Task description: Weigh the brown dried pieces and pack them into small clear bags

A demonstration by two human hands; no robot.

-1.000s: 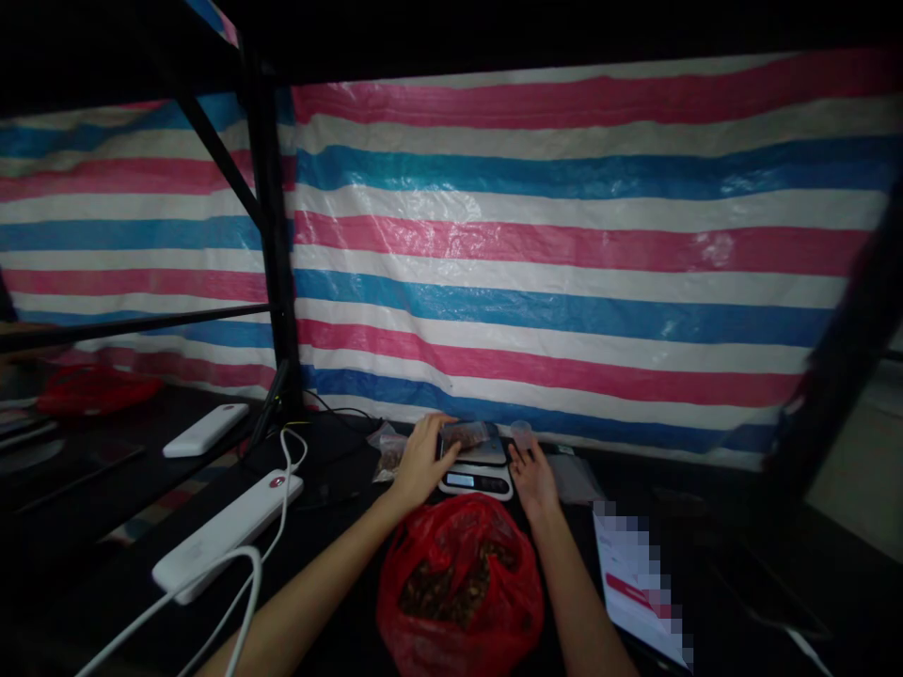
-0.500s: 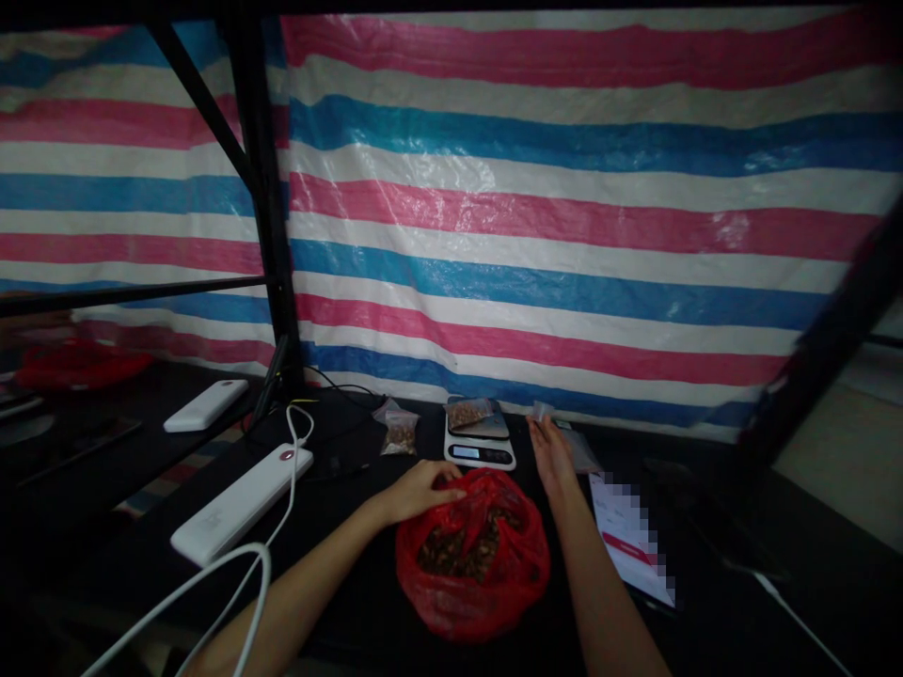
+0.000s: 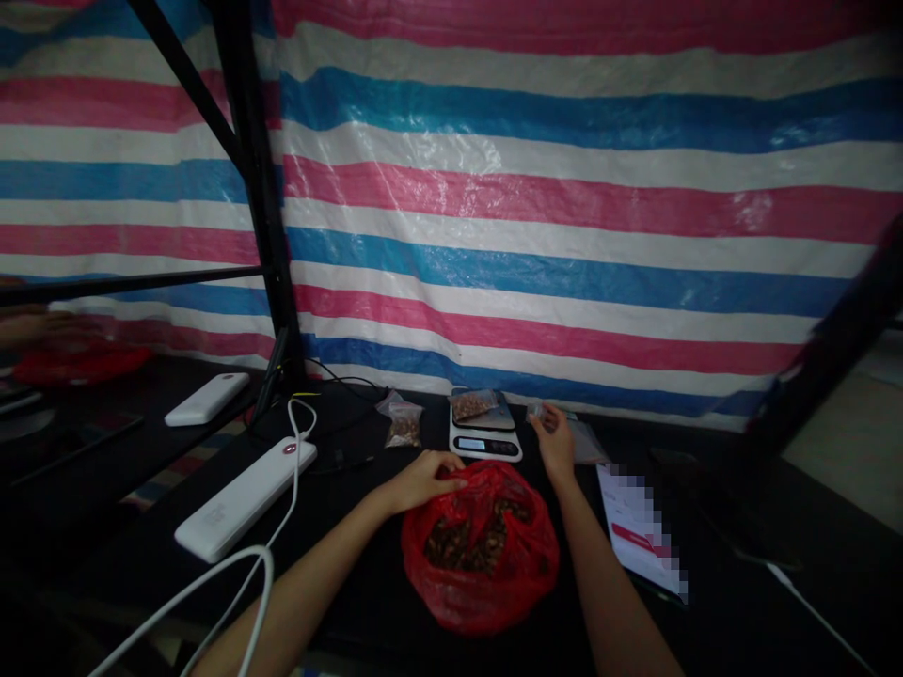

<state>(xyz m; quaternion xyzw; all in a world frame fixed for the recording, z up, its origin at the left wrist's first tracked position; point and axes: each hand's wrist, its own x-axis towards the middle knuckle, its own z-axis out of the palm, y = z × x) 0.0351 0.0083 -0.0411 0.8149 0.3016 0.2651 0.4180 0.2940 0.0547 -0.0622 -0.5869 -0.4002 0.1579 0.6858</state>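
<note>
Red bag [image 3: 480, 602], pinched by left fingers [image 3: 446, 462], held unpacked pieces [image 3: 462, 550]; right fingers [image 3: 553, 416] gripped clear plastic [image 3: 534, 411], filled packet [image 3: 472, 405] on scale [image 3: 485, 444]

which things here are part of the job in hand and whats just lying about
Likely in use:
- red bag of brown pieces, left hand at its rim
- small clear thing in the right hand
- scale bearing a filled packet

Probably just lying about:
- two white power banks
- white cable
- lit phone
</note>
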